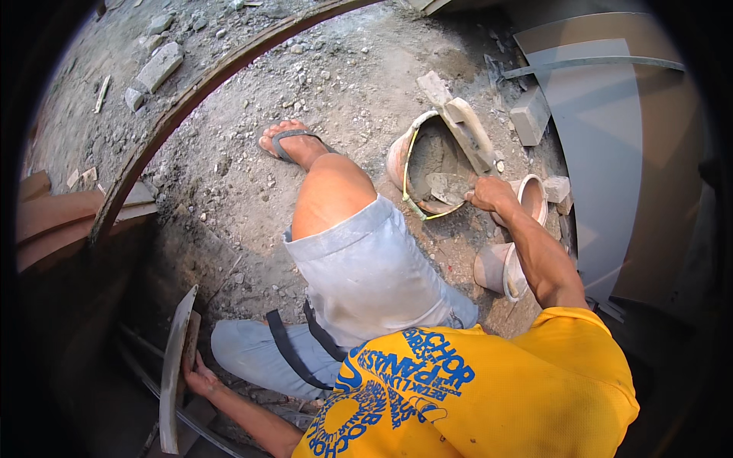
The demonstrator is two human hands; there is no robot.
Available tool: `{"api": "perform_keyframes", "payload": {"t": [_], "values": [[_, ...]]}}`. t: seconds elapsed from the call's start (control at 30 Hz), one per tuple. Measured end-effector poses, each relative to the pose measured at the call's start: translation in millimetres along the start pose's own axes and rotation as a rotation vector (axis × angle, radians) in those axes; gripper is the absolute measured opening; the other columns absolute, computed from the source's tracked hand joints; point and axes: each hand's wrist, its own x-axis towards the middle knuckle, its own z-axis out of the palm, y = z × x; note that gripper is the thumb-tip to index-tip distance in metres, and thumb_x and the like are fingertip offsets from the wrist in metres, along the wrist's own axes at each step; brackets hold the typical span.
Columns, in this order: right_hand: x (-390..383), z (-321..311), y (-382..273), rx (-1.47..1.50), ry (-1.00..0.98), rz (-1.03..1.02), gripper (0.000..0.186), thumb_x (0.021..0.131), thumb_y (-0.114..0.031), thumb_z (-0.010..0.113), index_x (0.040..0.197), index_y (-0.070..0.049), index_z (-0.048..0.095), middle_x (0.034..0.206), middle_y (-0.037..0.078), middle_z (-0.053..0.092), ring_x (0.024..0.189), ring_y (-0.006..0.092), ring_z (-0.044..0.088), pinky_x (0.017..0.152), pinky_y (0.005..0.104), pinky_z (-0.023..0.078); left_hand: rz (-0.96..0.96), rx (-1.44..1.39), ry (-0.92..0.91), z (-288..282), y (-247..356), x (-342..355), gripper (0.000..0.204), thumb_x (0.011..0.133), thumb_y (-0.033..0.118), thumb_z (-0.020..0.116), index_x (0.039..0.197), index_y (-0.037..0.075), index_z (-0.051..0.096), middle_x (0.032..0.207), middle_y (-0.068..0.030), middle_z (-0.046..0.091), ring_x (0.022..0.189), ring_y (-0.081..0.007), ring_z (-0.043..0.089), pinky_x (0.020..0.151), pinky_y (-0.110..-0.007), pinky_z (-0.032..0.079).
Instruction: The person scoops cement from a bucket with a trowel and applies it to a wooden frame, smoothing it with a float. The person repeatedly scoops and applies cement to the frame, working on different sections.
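My right hand (492, 193) is closed at the near right rim of a bucket (396, 162), gripping a trowel. The trowel's blade (447, 187) lies on the wet grey mortar (437, 155) inside, and its handle is hidden by my fingers. A yellow-green handle or cord runs along the bucket's edge. At the lower left, my left hand (201, 377) holds a thin, pale flat board (174, 375) on edge. A shorter, darker piece (191, 340) lies against the board near my fingers, which are partly hidden.
Wooden pieces (471, 134) lean across the bucket's far right rim. Two smaller buckets (492, 267) (534, 198) stand below my right forearm and beside it. A grey block (530, 117) sits near large panels (595, 153) at right. A curved-looking beam (191, 95) crosses the rubble ground.
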Motion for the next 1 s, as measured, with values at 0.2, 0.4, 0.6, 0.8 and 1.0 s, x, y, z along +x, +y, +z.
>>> {"api": "perform_keyframes", "payload": {"t": [0.2, 0.4, 0.6, 0.8, 1.0], "values": [[63.0, 52.6, -37.1, 1.280, -0.443, 0.234, 0.041, 0.106, -0.047, 0.058, 0.105, -0.006, 0.066, 0.072, 0.005, 0.059, 0.052, 0.0114, 0.054, 0.041, 0.0277, 0.046, 0.000, 0.026, -0.011, 3.0, 3.4, -4.8, 0.040, 0.096, 0.009, 0.064, 0.133, -0.006, 0.062, 0.135, -0.0194, 0.063, 0.133, -0.0314, 0.055, 0.118, -0.055, 0.040], [8.2, 59.4, -3.7, 1.979, -0.702, 0.092, 0.050, 0.106, -0.052, 0.055, 0.120, -0.005, 0.061, 0.074, 0.004, 0.058, 0.054, 0.0110, 0.054, 0.045, 0.0254, 0.048, -0.030, 0.015, 0.007, -4.7, 13.1, 4.7, 0.041, 0.096, 0.008, 0.065, 0.133, -0.009, 0.061, 0.138, -0.0211, 0.060, 0.132, -0.0334, 0.055, 0.118, -0.055, 0.042], [39.0, 22.6, -4.8, 1.339, -0.370, 0.128, 0.040, 0.106, -0.046, 0.054, 0.108, -0.007, 0.062, 0.071, 0.002, 0.057, 0.053, 0.0102, 0.052, 0.045, 0.0273, 0.048, -0.042, 0.070, 0.065, -1.5, 9.7, 11.3, 0.037, 0.096, 0.007, 0.064, 0.130, -0.008, 0.063, 0.136, -0.0203, 0.061, 0.131, -0.0339, 0.056, 0.114, -0.054, 0.046], [-12.0, 9.2, 19.8, 0.376, -0.071, 0.059, 0.045, 0.097, -0.043, 0.065, 0.108, 0.000, 0.074, 0.095, 0.020, 0.075, 0.080, 0.0332, 0.074, 0.071, 0.0457, 0.059, -0.003, 0.030, 0.000, -0.8, 13.3, 7.5, 0.036, 0.095, 0.007, 0.066, 0.128, -0.008, 0.064, 0.135, -0.0205, 0.061, 0.131, -0.0330, 0.056, 0.116, -0.054, 0.046], [-36.7, -6.0, -10.5, 0.033, 0.124, 0.123, 0.047, 0.095, -0.045, 0.066, 0.110, -0.002, 0.078, 0.113, 0.024, 0.075, 0.114, 0.0392, 0.070, 0.099, 0.0497, 0.054, -0.048, -0.026, 0.029, -0.1, 11.3, 9.3, 0.038, 0.096, 0.007, 0.067, 0.129, -0.010, 0.063, 0.136, -0.0215, 0.061, 0.131, -0.0331, 0.056, 0.116, -0.055, 0.045]]}}
